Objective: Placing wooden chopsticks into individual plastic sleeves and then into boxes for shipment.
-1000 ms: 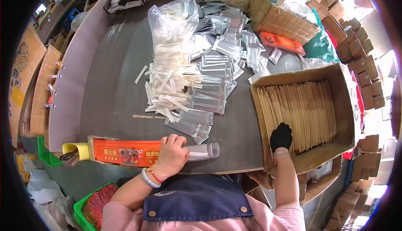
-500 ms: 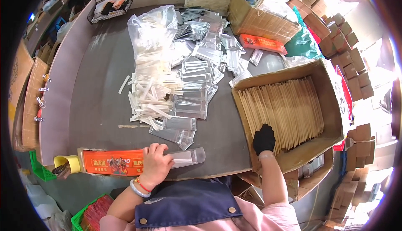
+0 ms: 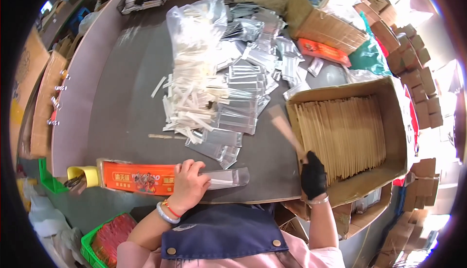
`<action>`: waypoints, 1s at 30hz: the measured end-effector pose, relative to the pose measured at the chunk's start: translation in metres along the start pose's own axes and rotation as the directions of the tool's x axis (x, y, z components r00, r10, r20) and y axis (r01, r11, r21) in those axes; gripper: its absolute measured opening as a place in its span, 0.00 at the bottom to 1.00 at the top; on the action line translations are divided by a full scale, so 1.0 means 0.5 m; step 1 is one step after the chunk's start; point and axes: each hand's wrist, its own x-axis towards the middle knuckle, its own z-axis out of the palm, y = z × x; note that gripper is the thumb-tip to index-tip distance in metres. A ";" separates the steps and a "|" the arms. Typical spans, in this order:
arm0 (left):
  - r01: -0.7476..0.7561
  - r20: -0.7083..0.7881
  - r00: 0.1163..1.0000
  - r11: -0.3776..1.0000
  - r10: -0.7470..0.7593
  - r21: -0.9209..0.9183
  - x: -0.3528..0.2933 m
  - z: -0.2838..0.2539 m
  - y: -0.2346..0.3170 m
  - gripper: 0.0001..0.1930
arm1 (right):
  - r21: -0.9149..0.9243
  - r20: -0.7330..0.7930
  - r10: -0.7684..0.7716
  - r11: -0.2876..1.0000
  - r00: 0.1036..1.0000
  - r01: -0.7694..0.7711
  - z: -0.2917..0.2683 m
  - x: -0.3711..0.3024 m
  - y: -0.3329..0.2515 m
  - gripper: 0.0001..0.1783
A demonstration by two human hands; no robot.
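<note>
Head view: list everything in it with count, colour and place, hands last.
worktable: one, dark grey, centre
white strips: many, white, mid-table pile
plastic sleeves: many, clear, right of strips
plastic bag: one, translucent, pile's far end
printed packets: at least two, orange-red, lower left and upper right
open cartons: at least three, brown, right
thin sticks: many, tan, in nearer carton
wire basket: one, black, upper left
holder: one, yellow, lower left
green crates: two, green, lower left
held strip: one, tan, blurred, in right hand
left hand: one, bare, at lower packet's right end
right hand: one, black-gloved, by nearer carton
</note>
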 end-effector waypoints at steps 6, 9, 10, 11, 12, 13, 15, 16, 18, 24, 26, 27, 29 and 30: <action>0.038 0.035 0.999 0.999 -0.037 -0.033 -0.017 -0.033 -0.014 0.16 | 0.153 0.310 -0.448 0.894 0.838 0.421 0.065 -0.039 -0.040 0.15; 0.059 0.073 0.996 0.998 -0.058 -0.012 -0.032 -0.068 -0.026 0.26 | 0.053 0.458 -0.447 0.877 0.768 0.478 0.074 -0.031 -0.050 0.16; 0.041 0.108 0.993 0.998 -0.045 0.039 -0.035 -0.077 -0.029 0.32 | -0.011 0.498 -0.426 0.868 0.755 0.497 0.076 -0.028 -0.055 0.16; 0.001 0.163 0.987 0.999 -0.009 0.049 -0.035 -0.082 -0.033 0.37 | -0.010 0.500 -0.427 0.867 0.753 0.498 0.097 -0.031 -0.056 0.16; -0.001 0.163 0.987 0.999 -0.007 0.050 -0.035 -0.076 -0.033 0.37 | 0.057 0.491 -0.494 0.840 0.717 0.539 0.134 -0.036 -0.060 0.16; -0.004 0.146 0.989 1.000 0.002 0.019 -0.035 -0.061 -0.036 0.37 | 0.127 0.479 -0.565 0.802 0.672 0.584 0.169 -0.038 -0.080 0.16; 0.015 0.137 0.991 1.000 -0.013 -0.015 -0.025 -0.045 -0.027 0.37 | 0.406 0.400 -0.584 0.804 0.706 0.435 0.212 -0.048 -0.184 0.13; 0.014 0.137 0.990 1.000 -0.012 -0.014 -0.018 -0.047 -0.024 0.37 | 0.489 0.256 -0.656 0.722 0.710 0.490 0.229 -0.053 -0.201 0.13; 0.055 0.140 0.989 0.998 -0.052 -0.020 -0.010 -0.055 -0.026 0.35 | 0.436 0.075 -0.656 0.699 0.751 0.567 0.229 -0.023 -0.156 0.10; 0.018 0.104 0.994 0.998 -0.012 -0.057 -0.004 -0.026 -0.016 0.34 | 0.320 0.247 -0.348 0.910 0.904 0.263 0.229 -0.043 -0.149 0.03; -0.028 0.062 0.998 0.998 0.031 -0.049 -0.002 -0.001 -0.028 0.33 | 0.760 0.448 -0.238 0.609 0.862 -0.227 0.301 -0.093 -0.198 0.13; -0.044 0.019 0.999 0.998 0.045 -0.037 -0.008 0.008 -0.037 0.32 | 0.778 0.473 -0.386 0.606 0.792 -0.169 0.271 -0.093 -0.262 0.18; -0.047 0.035 0.998 0.998 0.048 -0.045 0.000 -0.015 -0.035 0.30 | 0.759 0.438 -0.374 0.642 0.818 -0.113 0.255 -0.085 -0.266 0.21; -0.040 0.047 0.998 0.998 0.042 -0.048 0.006 -0.026 -0.038 0.28 | 0.738 0.402 -0.373 0.673 0.836 -0.055 0.244 -0.077 -0.266 0.24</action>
